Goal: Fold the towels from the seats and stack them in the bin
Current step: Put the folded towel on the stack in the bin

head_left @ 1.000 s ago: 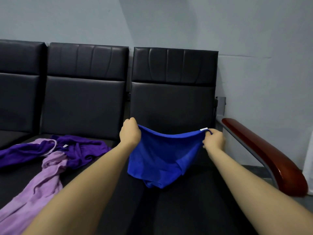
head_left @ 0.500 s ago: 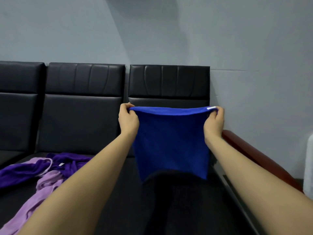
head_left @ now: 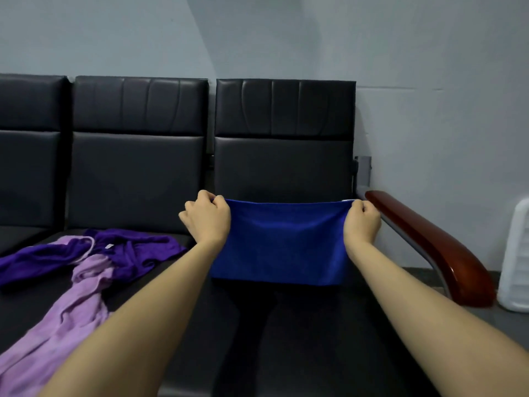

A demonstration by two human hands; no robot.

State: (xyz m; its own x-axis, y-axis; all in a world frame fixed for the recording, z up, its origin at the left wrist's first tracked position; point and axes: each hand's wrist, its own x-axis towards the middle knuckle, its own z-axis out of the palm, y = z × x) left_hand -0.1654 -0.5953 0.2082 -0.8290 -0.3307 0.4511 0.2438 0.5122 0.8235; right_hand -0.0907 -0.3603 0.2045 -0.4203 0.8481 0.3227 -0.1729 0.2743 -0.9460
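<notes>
- Black leather-look seats (head_left: 137, 173) fill most of the view, a row of them against a pale wall, with a reddish wooden armrest (head_left: 435, 247) at the right end.
- Next biggest: the unfolded pile on the middle seat. We've got a light purple towel (head_left: 65, 316) trailing toward us and a dark purple towel (head_left: 134, 250) bunched behind it, the two tangled together.
- The blue towel (head_left: 280, 245) is the one in hand. It hangs over the rightmost seat, top edge pulled taut and level, lower edge down at about the cushion.
- Our left hand (head_left: 207, 217) is curled around the top left corner, and our right hand (head_left: 362, 222) pinches the top right corner, where a small white tag pokes out.
- A white plastic thing (head_left: 515, 253) stands on the floor past the armrest; it could be the bin, but we can't tell.
- Step-wise, we'd say this is the spread-and-square stage of folding towel one, nothing stacked that we can see.
- Next move probably calls for laying it flat on the seat or bringing the two corners together, keeping the edges lined up so the fold doesn't go crooked.
</notes>
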